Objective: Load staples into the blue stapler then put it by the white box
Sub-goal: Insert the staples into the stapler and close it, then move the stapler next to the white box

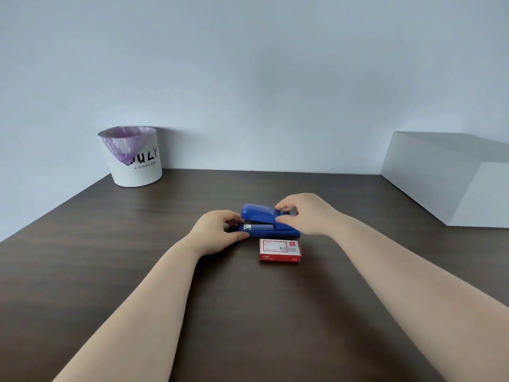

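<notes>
Blue stapler [264, 220] lies flat on the dark table [110, 271], mid-table, its long axis running left to right across the view, nose end to the person's left, hinge end to the right. Head view, the only one: left hand [217, 232] is at the nose end of the stapler, thumb and fingertips pinched on the base there, touching it. Right hand [305, 213] covers the hinge end, fingers curled over the rear of the top arm, thumb below toward the base; closed on the stapler, not lifting it clear of the table as far as can be told. The top arm stands slightly raised from the base at the nose, a dark gap showing between them. Both hands are equally near; the right is placed to swing the top open, the left to pin the base, by my reading. Staple box [280, 250], red and white, sits just nearer the person than the stapler, right of its middle, apart from it by a thin strip of table, lid shut. White box [429, 172] stands well to the right of the stapler and further back, against the wall; open table lies between them. White bin [136, 164] with purple liner is far left of the stapler, at the back. Loading not yet begun, I judge; the box of staples needs opening first.
</notes>
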A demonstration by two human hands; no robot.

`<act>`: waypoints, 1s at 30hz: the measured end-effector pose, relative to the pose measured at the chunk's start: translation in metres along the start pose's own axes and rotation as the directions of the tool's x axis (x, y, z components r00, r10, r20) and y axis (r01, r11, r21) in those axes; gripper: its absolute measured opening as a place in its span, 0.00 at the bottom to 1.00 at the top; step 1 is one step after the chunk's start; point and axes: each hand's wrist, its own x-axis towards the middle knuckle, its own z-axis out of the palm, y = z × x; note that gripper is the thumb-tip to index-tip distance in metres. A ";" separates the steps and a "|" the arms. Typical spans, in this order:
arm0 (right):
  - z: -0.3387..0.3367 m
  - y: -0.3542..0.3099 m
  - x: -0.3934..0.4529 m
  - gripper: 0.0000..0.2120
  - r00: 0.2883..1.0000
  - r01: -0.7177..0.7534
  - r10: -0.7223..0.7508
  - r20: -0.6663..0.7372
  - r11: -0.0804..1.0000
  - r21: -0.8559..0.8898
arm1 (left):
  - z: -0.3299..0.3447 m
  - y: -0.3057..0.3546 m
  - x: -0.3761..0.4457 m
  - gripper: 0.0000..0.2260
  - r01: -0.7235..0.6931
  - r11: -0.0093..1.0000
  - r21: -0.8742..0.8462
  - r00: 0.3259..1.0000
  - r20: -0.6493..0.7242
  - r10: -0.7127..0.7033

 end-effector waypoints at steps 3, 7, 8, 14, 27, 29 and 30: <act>0.003 0.011 -0.004 0.18 1.000 -0.022 0.022 -0.007 0.999 -0.035 | 0.000 0.000 0.001 0.16 -0.001 1.000 0.004 1.000 0.006 0.001; 0.010 0.018 -0.010 0.17 0.998 -0.038 0.040 -0.056 0.999 0.032 | 0.003 -0.002 0.006 0.16 0.037 0.999 -0.029 0.999 -0.021 -0.037; 0.010 0.019 -0.010 0.17 0.998 -0.035 0.037 -0.056 0.999 0.028 | 0.003 -0.001 0.007 0.17 0.057 0.996 -0.063 0.998 -0.027 -0.059; 0.007 0.036 -0.007 0.12 0.994 -0.058 0.059 -0.095 0.998 0.013 | 0.008 0.014 0.027 0.16 0.202 0.979 -0.035 0.979 -0.033 -0.203; -0.011 0.150 -0.045 0.10 0.841 -0.256 0.312 -0.443 0.949 0.183 | 0.091 0.145 0.099 0.09 0.130 0.991 0.009 0.978 -0.162 -0.127; -0.017 0.168 -0.042 0.09 0.814 -0.295 0.349 -0.464 0.937 0.189 | 0.111 0.160 0.113 0.08 0.141 0.990 -0.010 0.983 -0.120 -0.142; -0.020 0.177 -0.039 0.08 0.800 -0.316 0.371 -0.472 0.928 0.195 | 0.120 0.166 0.119 0.08 0.147 0.989 -0.024 0.984 -0.099 -0.148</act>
